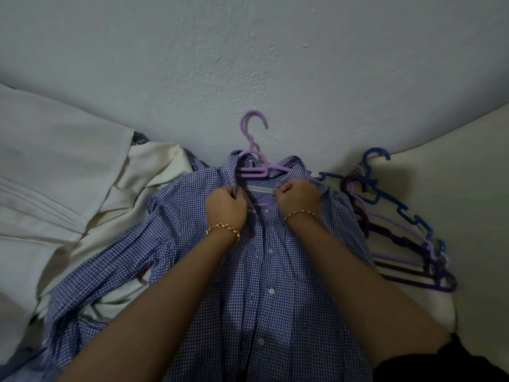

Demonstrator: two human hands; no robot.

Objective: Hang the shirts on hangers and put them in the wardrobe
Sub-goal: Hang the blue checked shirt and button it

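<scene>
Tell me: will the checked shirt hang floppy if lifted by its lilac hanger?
Probably floppy: the checked shirt lies creased, its sleeve bunched. It might slide off the lilac hanger, since the collar looks open there.

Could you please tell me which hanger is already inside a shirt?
The lilac hanger in the middle: its hook sticks out of the checked shirt at the collar, while the other hangers lie bare in a pile to its right.
</scene>
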